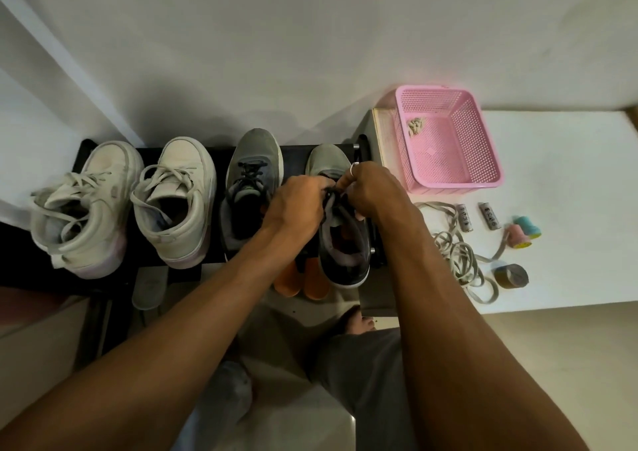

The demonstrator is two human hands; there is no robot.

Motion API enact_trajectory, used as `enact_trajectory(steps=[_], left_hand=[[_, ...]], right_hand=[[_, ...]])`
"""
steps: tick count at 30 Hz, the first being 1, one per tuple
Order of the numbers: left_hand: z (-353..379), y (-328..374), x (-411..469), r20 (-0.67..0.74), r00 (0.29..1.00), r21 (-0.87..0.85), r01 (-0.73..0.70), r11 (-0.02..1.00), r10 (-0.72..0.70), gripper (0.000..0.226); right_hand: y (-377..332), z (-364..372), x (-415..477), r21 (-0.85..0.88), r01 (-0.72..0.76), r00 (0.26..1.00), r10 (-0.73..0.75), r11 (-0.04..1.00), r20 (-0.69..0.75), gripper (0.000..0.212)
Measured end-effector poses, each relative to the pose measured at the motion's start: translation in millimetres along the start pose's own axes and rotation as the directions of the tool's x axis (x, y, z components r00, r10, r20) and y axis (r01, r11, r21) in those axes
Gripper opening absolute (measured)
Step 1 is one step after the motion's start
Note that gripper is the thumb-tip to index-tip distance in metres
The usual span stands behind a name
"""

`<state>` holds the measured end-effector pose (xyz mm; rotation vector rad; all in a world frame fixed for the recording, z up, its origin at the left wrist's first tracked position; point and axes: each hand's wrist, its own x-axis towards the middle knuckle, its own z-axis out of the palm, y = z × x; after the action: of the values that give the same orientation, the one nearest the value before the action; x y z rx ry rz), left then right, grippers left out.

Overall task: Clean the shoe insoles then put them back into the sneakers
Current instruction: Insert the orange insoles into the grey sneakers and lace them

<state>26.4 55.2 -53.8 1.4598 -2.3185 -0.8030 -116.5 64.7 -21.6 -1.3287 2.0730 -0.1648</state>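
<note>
The grey mesh sneaker with a black heel (pixel 341 260) stands at the right end of the black shoe rack (pixel 299 150), long axis running away from the person, toe to the wall. An orange insole (pixel 341 234) shows inside. Left hand (pixel 297 202) and right hand (pixel 374 188) meet over its tongue, fingers (pixel 345 182) pinching the dark laces (pixel 329 193); the opening lies just on the person's side of them.

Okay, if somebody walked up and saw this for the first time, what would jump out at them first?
Probably the two hands in the middle: the left hand and the right hand both grip the laced top of a grey sneaker at the right end of the black shoe rack. Next comes the bright pink basket on the white surface to the right, then the white sneakers at the rack's left end.
</note>
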Motion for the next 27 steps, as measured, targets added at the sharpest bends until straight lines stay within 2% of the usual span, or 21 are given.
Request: enact_trajectory(steps=[5,12,18,23,27], left_hand=[[2.9,-3.8,1.8,-0.002,1.000,0.069,0.009,0.998,-0.009,0.024],[4.6,3.7,1.2,0.068,0.998,0.162,-0.025,0.986,0.014,0.026],[4.8,2.4,1.4,0.086,0.996,0.179,-0.022,0.984,0.006,0.025],[0.8,0.8,2.5,0.059,0.998,0.128,-0.009,0.992,0.001,0.027],[-5.6,-6.0,4.1,0.039,0.999,0.045,0.009,0.999,-0.011,0.012]], right_hand=[[-1.2,7.1,6.2,-0.036,-0.003,1.000,0.004,0.999,0.016,0.024],[2.2,16.4,8.5,-0.090,-0.025,0.996,0.017,0.996,-0.092,0.025],[4.5,17.8,9.6,-0.129,-0.005,0.992,-0.011,0.992,-0.128,0.022],[2.9,18.9,7.8,-0.184,0.028,0.999,-0.032,0.983,-0.019,0.018],[1.9,18.5,9.6,-0.068,0.095,0.995,-0.092,0.993,0.038,0.009]])
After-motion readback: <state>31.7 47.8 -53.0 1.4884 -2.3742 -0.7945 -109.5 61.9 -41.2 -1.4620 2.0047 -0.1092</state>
